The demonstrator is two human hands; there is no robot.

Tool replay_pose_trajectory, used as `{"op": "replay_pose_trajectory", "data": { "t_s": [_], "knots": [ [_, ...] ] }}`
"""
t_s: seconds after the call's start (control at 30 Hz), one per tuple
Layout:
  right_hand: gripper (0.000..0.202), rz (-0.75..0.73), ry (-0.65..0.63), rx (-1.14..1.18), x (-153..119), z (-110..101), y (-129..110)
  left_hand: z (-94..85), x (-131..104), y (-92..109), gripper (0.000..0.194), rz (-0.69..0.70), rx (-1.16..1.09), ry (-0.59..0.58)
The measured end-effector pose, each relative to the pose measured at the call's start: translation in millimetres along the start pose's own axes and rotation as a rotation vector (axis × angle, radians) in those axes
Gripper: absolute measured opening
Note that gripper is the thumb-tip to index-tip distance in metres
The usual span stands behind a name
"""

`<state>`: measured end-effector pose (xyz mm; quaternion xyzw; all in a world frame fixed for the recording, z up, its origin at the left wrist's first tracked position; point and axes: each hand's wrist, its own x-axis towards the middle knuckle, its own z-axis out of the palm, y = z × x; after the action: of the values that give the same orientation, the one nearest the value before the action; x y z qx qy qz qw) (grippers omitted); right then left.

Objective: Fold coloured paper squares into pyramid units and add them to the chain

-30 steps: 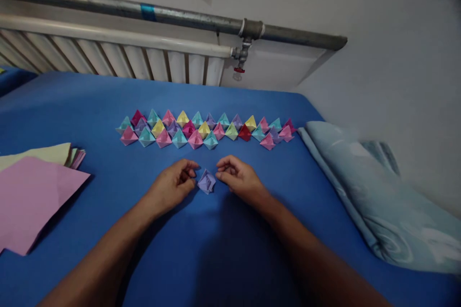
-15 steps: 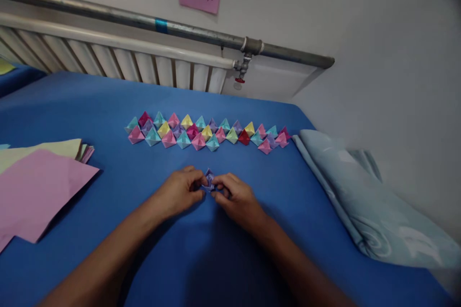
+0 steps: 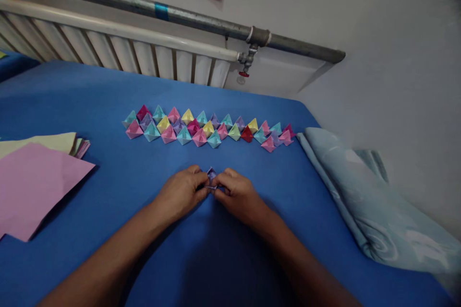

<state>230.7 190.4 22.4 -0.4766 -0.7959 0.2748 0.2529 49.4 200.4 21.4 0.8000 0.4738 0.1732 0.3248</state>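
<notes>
A small purple folded paper boat (image 3: 211,176) is pinched between my two hands, just above the blue surface (image 3: 151,268). My left hand (image 3: 183,189) grips its left end between thumb and fingers. On its right end the fingers of my right hand (image 3: 236,192) are closed in the same way. The fingertips cover both ends of the paper. Beyond my hands lie rows of small folded paper boats, among them a red one (image 3: 247,134), a light green one (image 3: 234,132) and a pink one (image 3: 199,137).
Pink paper sheets (image 3: 43,182) lie at the left over yellow ones (image 3: 54,141). A folded light blue cloth (image 3: 363,201) lies along the right side. Behind the surface are a white radiator (image 3: 144,60), a metal pipe (image 3: 209,25) and a red-handled valve (image 3: 244,74).
The view has shifted slightly. My hands have drawn a little closer together on the purple boat, with the fingers covering more of its ends.
</notes>
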Motion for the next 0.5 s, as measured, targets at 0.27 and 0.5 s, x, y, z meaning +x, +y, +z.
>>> {"op": "replay_pose_trajectory", "data": {
  "t_s": [0.27, 0.5],
  "knots": [
    [0.015, 0.036, -0.03, 0.018, 2.8, -1.5, -1.7, 1.8, 0.7, -1.4, 0.015, -0.013, -0.01, -0.011],
    [0.023, 0.095, 0.052, 0.148, -3.6, -8.7, -1.9, -6.1, 0.2, 3.6, 0.011, -0.095, -0.144, 0.062]
  ]
}}
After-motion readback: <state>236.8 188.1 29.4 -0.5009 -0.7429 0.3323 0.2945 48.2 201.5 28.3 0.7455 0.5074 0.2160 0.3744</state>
